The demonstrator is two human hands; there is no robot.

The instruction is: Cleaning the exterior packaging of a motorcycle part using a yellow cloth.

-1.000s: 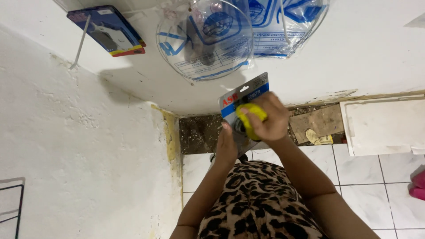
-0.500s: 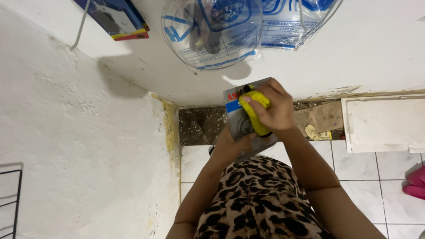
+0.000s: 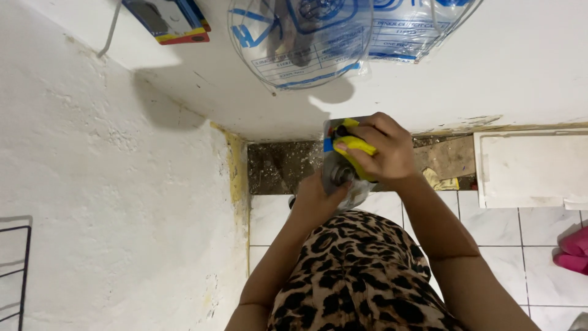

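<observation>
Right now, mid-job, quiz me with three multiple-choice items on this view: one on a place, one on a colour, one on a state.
1. Where do the clear plastic bags hang?
A. on the wall above the hands
B. on the floor tiles
C. on the black rack

2. What colour is the part under the right hand on the blister pack?
A. red
B. yellow
C. green

3. How is the pack held?
A. lying on the floor
B. in one hand only
C. in both hands

Answers: 1 A, they hang high on the white wall; 2 B, yellow shows under the fingers; 3 C, the left hand grips below, the right on top.
</observation>
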